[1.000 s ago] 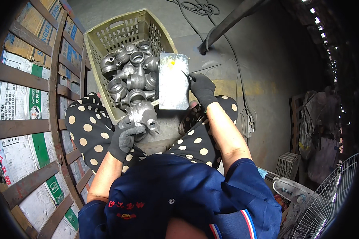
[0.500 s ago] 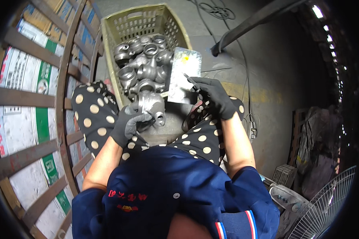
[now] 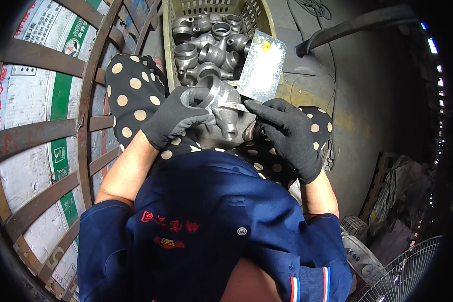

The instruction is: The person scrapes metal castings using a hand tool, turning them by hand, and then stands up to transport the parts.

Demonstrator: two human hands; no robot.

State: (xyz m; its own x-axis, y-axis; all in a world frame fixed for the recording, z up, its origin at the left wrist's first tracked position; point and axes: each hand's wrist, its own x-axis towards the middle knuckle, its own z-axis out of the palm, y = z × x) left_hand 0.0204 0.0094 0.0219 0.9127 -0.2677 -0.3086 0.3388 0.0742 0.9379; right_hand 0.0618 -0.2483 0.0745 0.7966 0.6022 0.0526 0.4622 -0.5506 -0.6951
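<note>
My left hand, in a black glove, is closed around a grey metal casting shaped like a pipe fitting, with a wide round mouth and a narrow spout pointing down toward me. My gloved right hand is closed on a thin-bladed tool, its handle mostly hidden by the fingers. Its pale, narrow blade lies against the side of the casting. Just beyond, a flat whitish plate with a yellow smear leans on the rim of an olive plastic crate. Several similar castings are piled inside the crate.
A rusty metal rack with boxes behind its bars stands on the left. At the far right, a dark beam slants over floor cables. A wire-guarded fan is at the lower right, beside a grey crate.
My right hand has brought the tool from over the plate to the casting's side. My left hand has raised and turned the casting. The whole view has shifted.
</note>
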